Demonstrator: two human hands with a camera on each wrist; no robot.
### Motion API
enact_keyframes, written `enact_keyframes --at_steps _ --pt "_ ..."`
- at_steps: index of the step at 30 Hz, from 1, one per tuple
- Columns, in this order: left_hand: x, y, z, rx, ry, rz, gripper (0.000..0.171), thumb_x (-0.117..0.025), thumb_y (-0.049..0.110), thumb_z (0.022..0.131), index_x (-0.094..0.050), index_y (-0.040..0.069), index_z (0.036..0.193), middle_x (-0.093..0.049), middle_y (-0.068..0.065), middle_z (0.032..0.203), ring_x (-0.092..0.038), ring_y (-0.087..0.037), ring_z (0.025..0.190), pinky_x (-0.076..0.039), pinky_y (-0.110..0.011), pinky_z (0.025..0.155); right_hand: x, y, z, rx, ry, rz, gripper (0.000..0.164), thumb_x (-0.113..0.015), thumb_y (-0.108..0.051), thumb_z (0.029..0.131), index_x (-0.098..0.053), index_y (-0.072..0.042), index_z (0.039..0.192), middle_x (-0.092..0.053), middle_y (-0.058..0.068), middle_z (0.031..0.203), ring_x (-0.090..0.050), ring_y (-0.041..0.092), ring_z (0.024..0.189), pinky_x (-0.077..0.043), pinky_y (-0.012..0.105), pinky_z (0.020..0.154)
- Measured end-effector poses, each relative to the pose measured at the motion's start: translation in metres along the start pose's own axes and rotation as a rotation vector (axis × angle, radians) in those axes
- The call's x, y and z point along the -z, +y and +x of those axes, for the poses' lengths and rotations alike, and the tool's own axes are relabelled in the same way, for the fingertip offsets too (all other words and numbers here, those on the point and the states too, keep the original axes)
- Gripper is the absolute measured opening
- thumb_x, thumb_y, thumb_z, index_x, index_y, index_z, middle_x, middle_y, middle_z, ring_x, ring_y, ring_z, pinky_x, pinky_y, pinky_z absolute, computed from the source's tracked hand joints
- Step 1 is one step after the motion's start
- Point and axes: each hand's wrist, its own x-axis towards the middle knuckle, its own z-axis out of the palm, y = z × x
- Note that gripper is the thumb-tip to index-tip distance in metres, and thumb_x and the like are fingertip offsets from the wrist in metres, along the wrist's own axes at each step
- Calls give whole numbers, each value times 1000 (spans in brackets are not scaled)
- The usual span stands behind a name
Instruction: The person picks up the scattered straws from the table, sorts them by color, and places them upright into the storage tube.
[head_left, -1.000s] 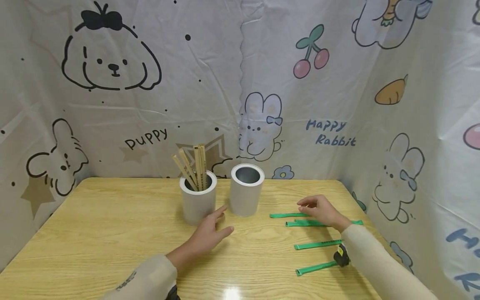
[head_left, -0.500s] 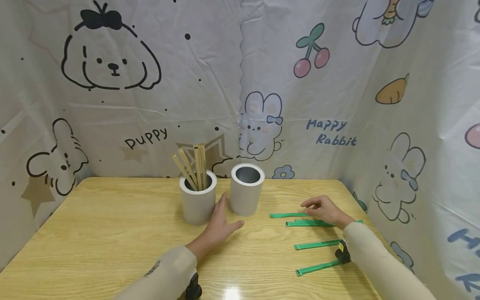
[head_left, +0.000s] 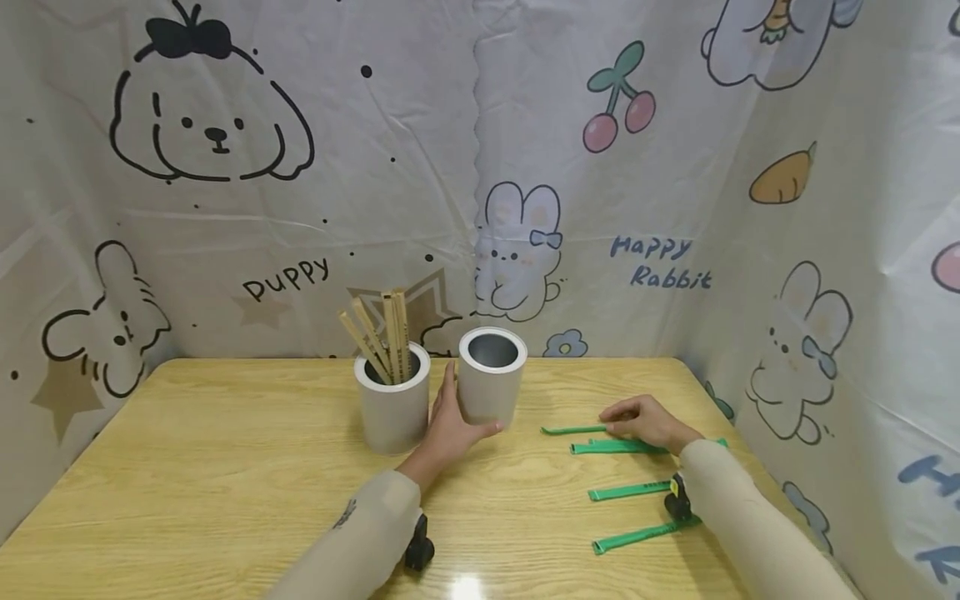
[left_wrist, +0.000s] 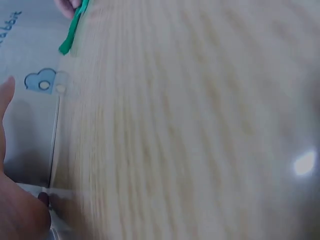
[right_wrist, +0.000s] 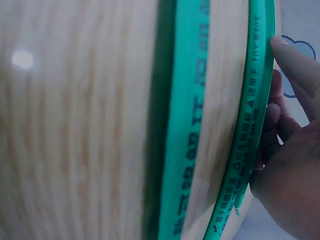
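The left hand (head_left: 448, 435) is grasping a pale cup (head_left: 491, 393) low on its side, thumb crossing the front, fingers reaching between it and a second cup (head_left: 393, 418), where tan sticks (head_left: 390, 340) are leaning out. Over to the right, well apart from both cups, the right hand (head_left: 647, 422) is pinching a green stick (head_left: 572, 431), while more green sticks (head_left: 632, 491) are lying nearer on the table (head_left: 225, 467).

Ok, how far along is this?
Apparently done: the tan sticks are in the left cup. In hand: the right hand pinches the farthest green strip; the left hand is at the right cup. Probably left: the other strips, on the table; none shows in the right cup.
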Motion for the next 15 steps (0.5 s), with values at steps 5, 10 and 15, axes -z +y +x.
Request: enact_keyframes --at_steps 5,10,15 --pt "-1 -1 5 14 8 25 130 -94 28 69 -5 25 163 -30 -18 164 -34 -42 148 -26 -65 119 0 -1 1 50 -43 -4 23 -70 -8 94 -73 3 114 -69 24 122 -65 22 103 -54 29 86" --pt "-7 -3 9 52 41 77 131 -95 30 66 -6 27 163 -35 -16 163 -38 -42 146 -23 -67 117 0 0 2 51 -43 -23 20 -71 -6 93 -75 3 110 -69 24 120 -64 20 99 -54 27 82" --pt "-10 -4 12 87 60 83 128 -94 29 68 -9 24 163 -40 -16 160 -38 -41 146 -20 -64 120 0 -1 6 27 -26 -40 15 -72 -4 91 -76 3 104 -72 20 109 -62 15 89 -53 26 75"
